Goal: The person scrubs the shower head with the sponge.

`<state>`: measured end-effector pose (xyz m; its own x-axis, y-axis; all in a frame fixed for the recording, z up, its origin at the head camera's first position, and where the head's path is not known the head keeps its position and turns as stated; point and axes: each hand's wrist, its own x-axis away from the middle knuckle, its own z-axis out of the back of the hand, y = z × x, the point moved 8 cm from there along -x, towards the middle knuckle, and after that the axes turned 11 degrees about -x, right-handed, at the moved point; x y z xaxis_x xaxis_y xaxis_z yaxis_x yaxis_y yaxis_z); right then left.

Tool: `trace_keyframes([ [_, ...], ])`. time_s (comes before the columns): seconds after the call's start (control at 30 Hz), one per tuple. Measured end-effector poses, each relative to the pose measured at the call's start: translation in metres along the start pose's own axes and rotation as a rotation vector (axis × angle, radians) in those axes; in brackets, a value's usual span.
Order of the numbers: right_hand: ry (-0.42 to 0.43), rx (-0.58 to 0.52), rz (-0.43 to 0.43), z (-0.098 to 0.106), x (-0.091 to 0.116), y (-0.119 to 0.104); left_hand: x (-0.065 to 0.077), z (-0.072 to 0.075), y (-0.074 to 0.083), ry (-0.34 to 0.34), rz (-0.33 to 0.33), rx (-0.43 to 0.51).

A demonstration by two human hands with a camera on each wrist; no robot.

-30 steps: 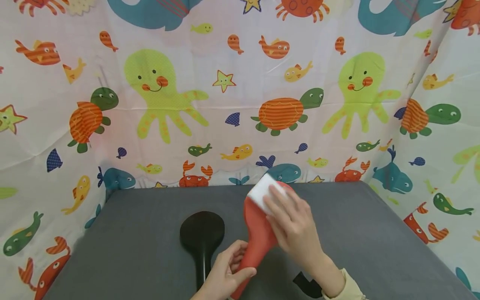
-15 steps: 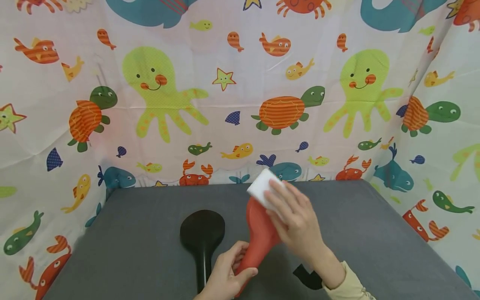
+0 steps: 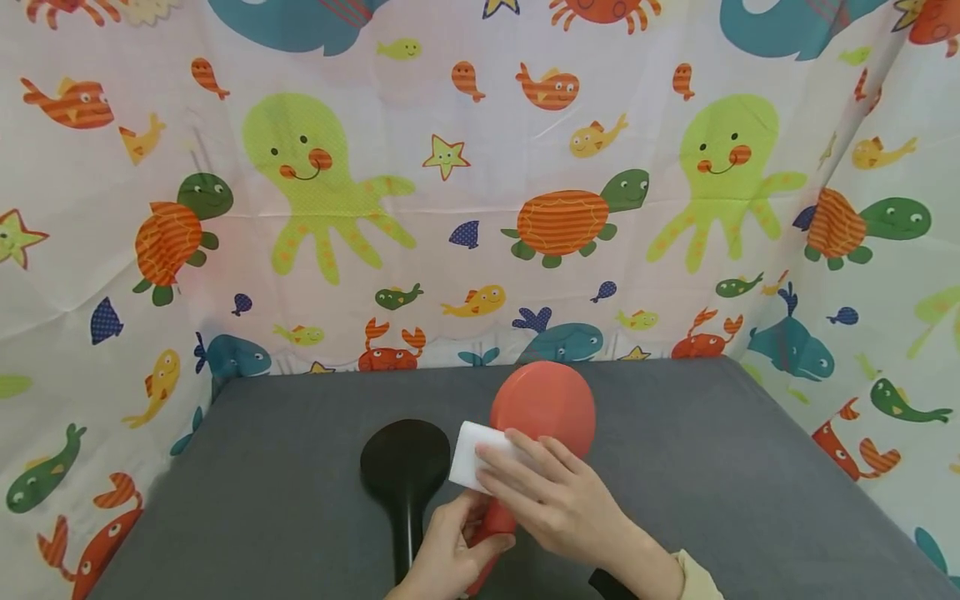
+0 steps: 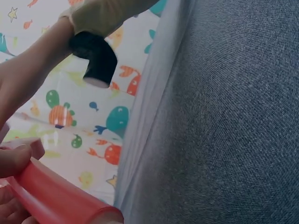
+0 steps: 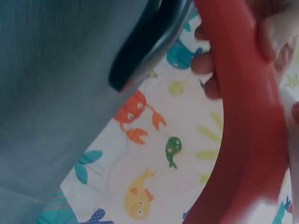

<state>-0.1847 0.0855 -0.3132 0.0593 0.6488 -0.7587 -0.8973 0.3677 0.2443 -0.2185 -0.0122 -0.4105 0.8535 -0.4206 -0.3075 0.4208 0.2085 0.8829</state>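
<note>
My left hand (image 3: 452, 546) grips the handle of a red paddle-shaped thing (image 3: 551, 404) with a round head, held up at a slant over the table. With its fingers laid across a white sponge block (image 3: 474, 457), my right hand (image 3: 558, 500) holds the sponge against the neck of the red thing, just above the left hand. The right thumb is hidden. In the left wrist view the red handle (image 4: 60, 193) shows its lower end. The right wrist view shows the red thing (image 5: 245, 116) close up, with left-hand fingers around it.
A black paddle-shaped thing (image 3: 405, 467) of similar form lies on the grey table (image 3: 285, 483), left of the red one. A white curtain (image 3: 450, 267) printed with sea animals stands behind and at both sides of the table.
My right hand has moved the sponge from the top of the red thing down and left to its neck. The red thing's round head is now turned into view. The left hand keeps its grip.
</note>
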Motion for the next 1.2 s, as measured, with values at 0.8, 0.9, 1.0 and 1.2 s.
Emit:
trace_keyframes([
  [0.8, 0.0, -0.089, -0.007, -0.001, 0.009, 0.002, 0.001, 0.011, 0.002, 0.032, 0.081, 0.143],
  [0.9, 0.118, -0.068, -0.089, 0.017, 0.004, 0.029, -0.001, 0.008, 0.004, 0.001, 0.064, 0.164],
  [1.0, 0.253, -0.065, -0.291, 0.037, 0.006, 0.066, -0.001, 0.005, 0.006, -0.032, 0.055, 0.185],
  [1.2, 0.303, -0.075, -0.453, 0.043, 0.019, 0.078, 0.0, 0.006, 0.004, -0.054, 0.092, 0.272],
])
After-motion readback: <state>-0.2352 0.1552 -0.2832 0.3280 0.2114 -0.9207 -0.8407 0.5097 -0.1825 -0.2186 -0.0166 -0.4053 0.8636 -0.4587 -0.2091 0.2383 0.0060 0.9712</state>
